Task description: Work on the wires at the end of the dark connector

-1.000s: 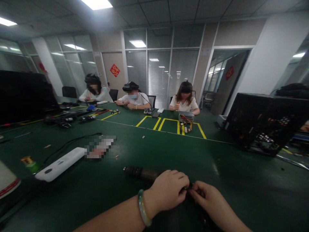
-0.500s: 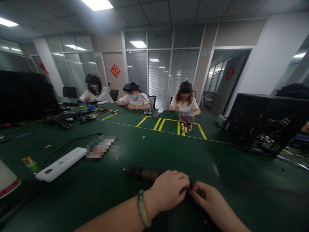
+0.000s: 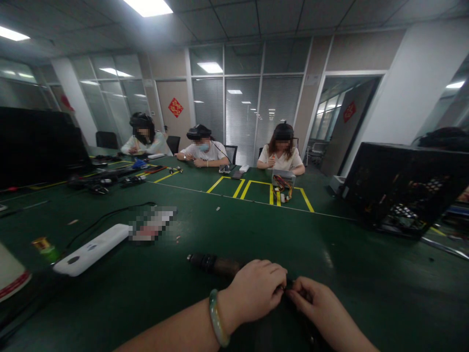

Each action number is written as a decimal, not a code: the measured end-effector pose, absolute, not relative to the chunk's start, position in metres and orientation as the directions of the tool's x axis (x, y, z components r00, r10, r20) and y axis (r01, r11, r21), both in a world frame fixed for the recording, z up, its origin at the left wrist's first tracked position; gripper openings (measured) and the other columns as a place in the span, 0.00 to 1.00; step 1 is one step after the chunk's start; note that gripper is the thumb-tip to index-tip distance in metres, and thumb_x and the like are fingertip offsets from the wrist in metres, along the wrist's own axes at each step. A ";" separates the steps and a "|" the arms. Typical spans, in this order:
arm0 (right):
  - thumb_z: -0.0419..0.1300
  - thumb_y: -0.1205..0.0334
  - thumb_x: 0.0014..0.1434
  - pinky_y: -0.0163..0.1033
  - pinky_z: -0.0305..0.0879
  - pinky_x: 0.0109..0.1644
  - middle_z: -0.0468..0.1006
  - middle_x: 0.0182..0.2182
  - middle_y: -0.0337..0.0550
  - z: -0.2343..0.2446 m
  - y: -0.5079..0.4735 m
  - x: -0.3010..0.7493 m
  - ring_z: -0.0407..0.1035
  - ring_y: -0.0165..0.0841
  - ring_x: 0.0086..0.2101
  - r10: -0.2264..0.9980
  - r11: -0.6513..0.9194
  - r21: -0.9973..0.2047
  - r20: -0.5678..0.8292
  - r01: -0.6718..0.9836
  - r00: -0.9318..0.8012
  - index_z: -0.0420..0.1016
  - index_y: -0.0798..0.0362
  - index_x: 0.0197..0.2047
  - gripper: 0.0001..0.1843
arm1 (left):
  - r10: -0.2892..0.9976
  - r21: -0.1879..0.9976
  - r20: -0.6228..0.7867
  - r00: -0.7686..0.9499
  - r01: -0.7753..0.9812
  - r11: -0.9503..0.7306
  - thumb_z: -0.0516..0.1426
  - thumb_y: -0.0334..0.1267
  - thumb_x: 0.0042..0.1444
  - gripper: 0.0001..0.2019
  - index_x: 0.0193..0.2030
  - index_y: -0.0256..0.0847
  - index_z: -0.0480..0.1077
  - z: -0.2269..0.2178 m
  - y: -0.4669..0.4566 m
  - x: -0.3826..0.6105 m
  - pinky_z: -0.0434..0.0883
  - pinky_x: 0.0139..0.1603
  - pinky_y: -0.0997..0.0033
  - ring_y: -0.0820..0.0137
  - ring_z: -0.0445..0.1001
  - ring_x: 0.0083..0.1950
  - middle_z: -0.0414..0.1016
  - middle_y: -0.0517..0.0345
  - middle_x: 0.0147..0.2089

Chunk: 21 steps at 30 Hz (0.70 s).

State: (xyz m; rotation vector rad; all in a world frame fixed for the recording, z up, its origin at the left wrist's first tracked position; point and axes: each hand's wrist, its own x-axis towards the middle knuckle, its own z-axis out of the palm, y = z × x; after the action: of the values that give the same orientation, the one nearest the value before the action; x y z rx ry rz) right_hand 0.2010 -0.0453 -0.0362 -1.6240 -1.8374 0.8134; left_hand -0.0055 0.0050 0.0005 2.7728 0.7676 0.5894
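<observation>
A dark electric screwdriver (image 3: 222, 266) lies on the green table, its narrow tip pointing left and its rear end hidden behind my left hand. My left hand (image 3: 258, 286), with a jade-like bangle (image 3: 219, 318) at the wrist, is closed around that rear part. Close beside it, my right hand (image 3: 317, 300) is closed in a pinch, fingertips almost meeting those of the left. Something small and dark shows between the two hands, too dim to name. Beneath the right hand runs a dark strand, perhaps a cable, mostly lost in shadow.
To the left lie a white power strip (image 3: 93, 249), a small green bottle with a gold cap (image 3: 46, 250) and a paper cup (image 3: 12, 274). A black computer case (image 3: 399, 190) stands at right. Across the table (image 3: 234, 220), several people sit near a power supply (image 3: 284, 180) with loose wires.
Both hands stay nearly in place, still closed, with only a slight shift of the fingers. The screwdriver lies where it was.
</observation>
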 end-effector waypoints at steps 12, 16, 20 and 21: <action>0.56 0.57 0.63 0.30 0.56 0.29 0.72 0.25 0.35 -0.033 -0.045 0.201 0.66 0.31 0.28 0.991 0.095 -0.746 0.005 0.659 -0.137 0.71 0.52 0.30 0.11 | 0.560 0.326 0.323 0.763 0.466 -0.822 0.59 0.36 0.57 0.08 0.43 0.42 0.68 0.005 0.002 -0.006 0.67 0.55 0.61 0.63 0.72 0.53 0.72 0.56 0.56; 0.57 0.57 0.63 0.30 0.56 0.29 0.72 0.26 0.35 -0.036 -0.044 0.202 0.66 0.32 0.28 0.992 0.088 -0.749 0.005 0.657 -0.127 0.71 0.52 0.30 0.12 | 0.537 0.315 0.323 0.779 0.447 -0.837 0.58 0.34 0.59 0.04 0.41 0.42 0.69 0.004 0.003 -0.006 0.67 0.54 0.62 0.64 0.72 0.53 0.72 0.57 0.57; 0.57 0.57 0.63 0.30 0.56 0.29 0.72 0.25 0.35 -0.037 -0.044 0.202 0.66 0.31 0.27 0.993 0.085 -0.751 0.012 0.655 -0.116 0.71 0.52 0.30 0.11 | 0.536 0.308 0.310 0.785 0.450 -0.838 0.57 0.33 0.59 0.04 0.41 0.42 0.69 0.003 0.004 -0.006 0.67 0.55 0.62 0.64 0.71 0.54 0.72 0.58 0.57; 0.57 0.57 0.63 0.30 0.55 0.29 0.72 0.25 0.35 -0.035 -0.044 0.201 0.65 0.31 0.27 0.993 0.085 -0.753 0.014 0.653 -0.113 0.71 0.52 0.30 0.11 | 0.539 0.313 0.311 0.782 0.451 -0.835 0.57 0.33 0.59 0.04 0.41 0.42 0.69 0.003 0.004 -0.006 0.67 0.55 0.61 0.64 0.71 0.54 0.71 0.58 0.58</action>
State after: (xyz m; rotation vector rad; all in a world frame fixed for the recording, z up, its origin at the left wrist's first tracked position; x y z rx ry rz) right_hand 0.2011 -0.0445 -0.0354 -1.6195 -1.8270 0.8151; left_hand -0.0062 0.0038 0.0029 2.7526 0.7758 0.5796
